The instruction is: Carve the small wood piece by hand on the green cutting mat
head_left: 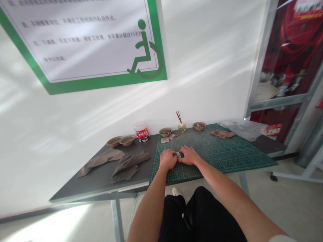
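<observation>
My left hand and my right hand meet low over the green cutting mat. Between their fingertips is a small whitish piece, perhaps paper or cloth; it is too small to make out its kind. Fingers of both hands are bent in and closed on it. Just beyond the hands lie pale square pieces. Behind those stands a brown bowl with small items in it.
Grey-brown cloths lie on the dark table at left, near two brown bowls and a red-and-white tub. Toward the wall stand a reed diffuser bottle and another bowl. A brownish cloth and clear plastic lie right.
</observation>
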{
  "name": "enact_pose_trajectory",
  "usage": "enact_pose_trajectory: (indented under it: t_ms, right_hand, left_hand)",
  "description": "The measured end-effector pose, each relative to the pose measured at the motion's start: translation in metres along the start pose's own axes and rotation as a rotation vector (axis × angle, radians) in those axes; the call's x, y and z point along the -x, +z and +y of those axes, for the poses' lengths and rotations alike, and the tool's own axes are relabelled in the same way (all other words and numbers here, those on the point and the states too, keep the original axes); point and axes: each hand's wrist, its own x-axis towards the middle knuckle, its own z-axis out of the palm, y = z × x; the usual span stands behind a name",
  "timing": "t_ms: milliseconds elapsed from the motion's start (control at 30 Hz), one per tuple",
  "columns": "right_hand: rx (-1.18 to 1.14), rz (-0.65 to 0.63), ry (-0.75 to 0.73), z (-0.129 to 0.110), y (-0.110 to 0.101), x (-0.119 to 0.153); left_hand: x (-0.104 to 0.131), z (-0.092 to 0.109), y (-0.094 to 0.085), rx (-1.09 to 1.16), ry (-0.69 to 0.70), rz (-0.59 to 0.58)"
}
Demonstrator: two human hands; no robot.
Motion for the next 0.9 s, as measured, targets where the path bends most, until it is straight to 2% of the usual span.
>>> enact_pose_trajectory:
  t_ms: [133,267,500,600,733,900]
  right_hand:
    - [-0.001,-0.009,0.007,-0.0012,-0.0014,0.0001]
    - [-0.011,-0.014,0.011,-0.0025,-0.0019,0.0004]
    - [-0.010,0.016,-0.006,0.0007,0.0036,-0.0014]
    - [-0.012,0.015,-0.009,0.0015,0.0042,-0.0017]
    - [-0.016,0.005,-0.002,0.0000,0.0024,-0.0011]
    - [-0.023,0.002,0.008,-0.0012,0.0012,-0.0009]
  left_hand:
    - [0.0017,0.0024,-0.0009,-0.045,-0.072,0.054]
    - [0.0013,0.0018,0.0000,-0.063,-0.112,0.056]
    - [-0.0027,-0.0050,0.0020,0.015,0.034,0.020]
    - [-0.0022,-0.0032,-0.0004,0.040,0.047,0.005]
    - [0.0009,0.0014,-0.0045,0.027,-0.016,-0.011]
    - [0.0021,0.0018,-0.0047,-0.018,-0.090,0.046]
